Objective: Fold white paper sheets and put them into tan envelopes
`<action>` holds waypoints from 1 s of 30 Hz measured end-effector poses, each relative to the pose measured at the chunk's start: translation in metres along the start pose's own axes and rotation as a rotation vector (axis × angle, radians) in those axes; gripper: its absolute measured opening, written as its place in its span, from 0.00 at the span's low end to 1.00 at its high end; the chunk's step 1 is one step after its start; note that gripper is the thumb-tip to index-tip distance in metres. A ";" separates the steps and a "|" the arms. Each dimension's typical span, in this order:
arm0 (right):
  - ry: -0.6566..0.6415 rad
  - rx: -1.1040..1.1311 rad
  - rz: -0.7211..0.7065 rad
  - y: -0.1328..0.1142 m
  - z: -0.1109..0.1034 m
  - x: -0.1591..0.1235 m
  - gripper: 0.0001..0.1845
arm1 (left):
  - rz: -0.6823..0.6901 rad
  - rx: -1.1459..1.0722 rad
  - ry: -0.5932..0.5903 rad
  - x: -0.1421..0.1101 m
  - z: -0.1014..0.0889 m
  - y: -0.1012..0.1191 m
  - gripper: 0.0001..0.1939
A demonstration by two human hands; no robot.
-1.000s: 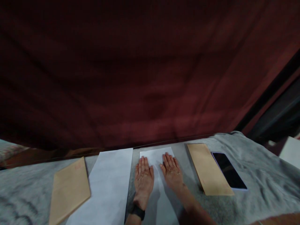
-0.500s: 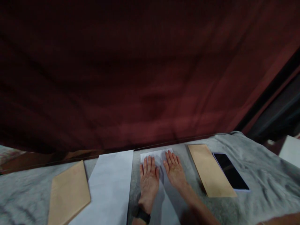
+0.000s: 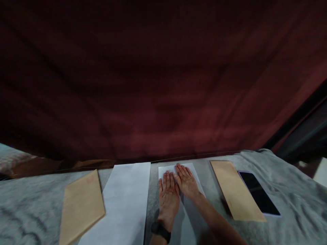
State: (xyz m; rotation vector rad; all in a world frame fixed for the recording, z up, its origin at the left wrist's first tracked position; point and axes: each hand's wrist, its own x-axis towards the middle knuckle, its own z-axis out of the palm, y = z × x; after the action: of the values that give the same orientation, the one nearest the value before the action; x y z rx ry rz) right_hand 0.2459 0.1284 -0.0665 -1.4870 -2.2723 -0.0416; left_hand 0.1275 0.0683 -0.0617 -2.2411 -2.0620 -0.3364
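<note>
Left hand [image 3: 168, 200], right hand [image 3: 187, 183]: flat, palms down, grasping nothing, on narrow white paper [image 3: 185, 226] between wider sheet [image 3: 129, 200] and rightmost brown envelope [image 3: 237, 190]; step, apparently: smoothing; next move calls for even pressure

- Centre sheet [image 3: 186, 223]: beneath the left hand [image 3: 168, 199] and right hand [image 3: 187, 183].
- Side sheet [image 3: 127, 204]: left of the hands.
- Left envelope [image 3: 82, 204]: farther left, overlapping the side sheet.
- Right envelope [image 3: 236, 190]: right of the hands.
- Phone [image 3: 259, 194]: just beyond the right envelope, farther right.
- Cloth [image 3: 293, 194]: under all items.
- Curtain [image 3: 163, 85]: beyond the fingertips.
</note>
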 end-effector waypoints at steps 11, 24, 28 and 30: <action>0.094 -0.176 0.136 0.049 -0.006 -0.029 0.29 | -0.152 -0.038 0.123 0.002 -0.001 -0.013 0.29; 0.122 -0.100 -0.097 0.015 -0.031 -0.102 0.31 | 0.110 -0.058 0.291 -0.032 0.010 -0.003 0.32; 0.050 -0.066 -0.152 0.003 -0.038 -0.117 0.30 | 0.213 -0.003 0.280 -0.055 0.011 0.005 0.32; 0.026 -0.072 -0.144 0.013 -0.044 -0.120 0.29 | 0.201 0.005 0.247 -0.061 0.005 0.002 0.30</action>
State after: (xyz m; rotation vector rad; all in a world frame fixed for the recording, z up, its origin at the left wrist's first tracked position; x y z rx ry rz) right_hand 0.3127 0.0187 -0.0722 -1.3470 -2.3757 -0.1861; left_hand 0.1260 0.0100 -0.0794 -2.2481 -1.7002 -0.5590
